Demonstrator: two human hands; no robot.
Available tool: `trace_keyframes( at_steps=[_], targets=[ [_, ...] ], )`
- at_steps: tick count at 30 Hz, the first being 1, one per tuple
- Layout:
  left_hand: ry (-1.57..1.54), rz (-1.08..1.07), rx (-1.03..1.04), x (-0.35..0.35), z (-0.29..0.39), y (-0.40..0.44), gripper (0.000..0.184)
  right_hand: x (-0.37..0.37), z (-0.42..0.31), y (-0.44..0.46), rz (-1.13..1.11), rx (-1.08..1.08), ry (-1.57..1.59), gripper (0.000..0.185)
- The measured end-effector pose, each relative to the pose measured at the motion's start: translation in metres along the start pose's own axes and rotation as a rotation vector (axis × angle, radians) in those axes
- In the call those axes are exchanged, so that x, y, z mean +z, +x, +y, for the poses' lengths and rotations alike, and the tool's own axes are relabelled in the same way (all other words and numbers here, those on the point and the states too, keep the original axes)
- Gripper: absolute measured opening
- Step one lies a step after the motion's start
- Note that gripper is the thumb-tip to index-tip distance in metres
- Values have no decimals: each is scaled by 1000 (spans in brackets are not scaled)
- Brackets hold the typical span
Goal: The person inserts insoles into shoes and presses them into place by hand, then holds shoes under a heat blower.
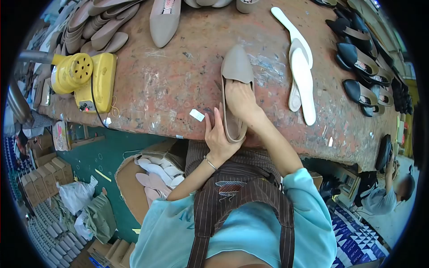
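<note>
A beige pointed flat shoe [237,66] lies on the worn table in front of me, toe pointing away. My left hand [220,142] grips its heel end from the left, with two fingers reaching up along the side. My right hand [241,102] is inside the shoe opening, its fingers hidden under the toe part. Just left of the shoe lies a small white label [197,115]. To the right are several white insoles [303,80], overlapping one another.
A yellow machine [96,80] with a cord stands at the table's left. Beige shoes [107,31] are piled behind it; another beige shoe [165,24] lies at the back. Black shoes [357,58] line the right side. Below the edge is a cardboard box [129,187]. Another person [384,196] sits far right.
</note>
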State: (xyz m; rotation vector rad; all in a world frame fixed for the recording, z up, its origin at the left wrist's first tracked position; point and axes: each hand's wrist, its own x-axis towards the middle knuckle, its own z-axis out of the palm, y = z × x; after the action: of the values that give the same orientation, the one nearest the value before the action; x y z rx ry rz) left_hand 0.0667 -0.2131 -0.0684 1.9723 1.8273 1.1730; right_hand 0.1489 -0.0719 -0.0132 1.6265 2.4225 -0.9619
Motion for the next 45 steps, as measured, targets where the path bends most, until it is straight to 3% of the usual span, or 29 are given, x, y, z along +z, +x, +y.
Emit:
trace_keyframes(
  at_steps=[3, 5, 7, 11, 12, 13, 15, 16, 17, 18, 19, 21, 23, 25, 26, 27, 29, 31, 33, 34, 37, 38, 40, 42, 45],
  targets=[
    [-116, 35, 33, 1, -4, 2, 117, 34, -8, -11, 837, -253, -437, 42],
    [-83, 58, 25, 3, -1, 8, 114, 32, 8, 15, 771, -294, -396, 30],
    [-69, -3, -4, 0, -1, 5, 114, 30, 30, 32, 349, -255, -178, 30],
    [-104, -30, 70, -6, -8, 4, 93, 13, 10, 5, 261, -171, -81, 18],
    [-220, 52, 44, -6, -20, -5, 76, 2, 9, -18, 279, -332, 133, 18],
    [-256, 131, -140, -16, -26, -19, 73, -11, 14, -44, 288, -492, 351, 19],
    [-155, 179, -213, -53, -50, -20, 74, -46, 41, -79, 529, -479, 277, 31],
    [-56, 218, -206, -79, -59, -15, 71, -48, 70, -91, 640, -194, 269, 38],
    [-37, 254, -141, -99, -87, -17, 70, -47, 94, -92, 895, 64, 106, 44],
    [-148, 323, -259, -114, -105, -13, 68, -43, 123, -96, 907, 191, -112, 45],
    [18, 319, -223, -135, -109, 7, 63, -38, 145, -100, 914, 315, -327, 46],
    [133, 209, -453, -162, -119, 44, 53, -32, 159, -106, 875, 348, -138, 43],
    [389, 387, -49, -161, -104, 98, 46, -36, 167, -113, 814, 314, -30, 40],
    [375, 279, 82, -142, -77, 160, 43, -46, 186, -123, 718, 532, 76, 39],
    [350, 128, 248, -129, -66, 201, 38, -54, 192, -127, 668, 638, 124, 39],
    [352, 54, 350, -107, -55, 237, 40, -69, 185, -134, 811, 648, 255, 39],
    [325, -22, 403, -54, -43, 302, 46, -100, 167, -146, 1086, 489, 676, 43],
    [525, 62, 464, 1, -50, 356, 43, -116, 158, -156, 1293, 113, 1252, 50],
    [655, -298, 101, 22, -47, 396, 41, -109, 167, -181, 1133, -6, 1626, 56],
    [525, -190, 134, 25, -47, 394, 38, -107, 171, -191, 1039, -63, 1805, 60],
    [201, 33, 178, 8, -36, 354, 34, -87, 165, -194, 963, -322, 1607, 61],
    [149, 28, 161, -16, -18, 317, 31, -79, 163, -197, 953, -308, 1499, 49],
    [21, 4, 284, -59, -3, 237, 22, -51, 183, -215, 966, 181, 1412, 41],
    [-20, -164, 352, -95, 3, 171, 17, -35, 178, -219, 891, 408, 1311, 31],
    [30, -380, 390, -123, -10, 98, 16, -50, 130, -191, 742, 420, 1299, 29]
  ],
)
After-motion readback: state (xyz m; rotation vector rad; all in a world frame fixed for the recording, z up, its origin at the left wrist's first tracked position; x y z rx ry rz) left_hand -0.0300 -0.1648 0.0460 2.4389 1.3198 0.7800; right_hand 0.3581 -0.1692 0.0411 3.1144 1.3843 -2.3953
